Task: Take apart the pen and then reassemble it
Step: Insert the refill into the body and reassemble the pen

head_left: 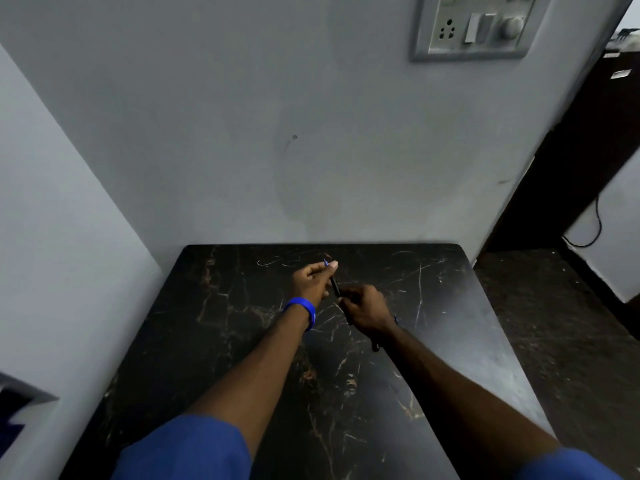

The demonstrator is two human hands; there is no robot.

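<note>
Close to us we see our two blue sleeves [187, 448], and our bare arms reach out over the dark tabletop [242, 358] with its thin pale lines. Our left wrist wears a blue band [302, 310]. A little farther out, our right hand [365, 308] is closed around the low end of the pen [335, 286], a thin dark stick that points up and away toward our left hand [313, 280]. A small dark piece pokes out under our right wrist, but we cannot tell what it is. Our left fingers [330, 265] are pinched together at the far end of the pen, where a tiny bit of blue shows. It may be the tip or the inside tube, but it is too small for us to be sure. Both hands are up off the tabletop, so the pen hangs between them, near the far edge. We think we are pulling the pen apart or pushing its parts back together, and we cannot tell which. To do it well, we should hold the dark part firm with the right hand, keep both parts in one straight line, and move the small end slowly so nothing bends or drops. Behind the tabletop is a plain grey wall [277, 133], and high on it sits a switch plate [474, 26].
</note>
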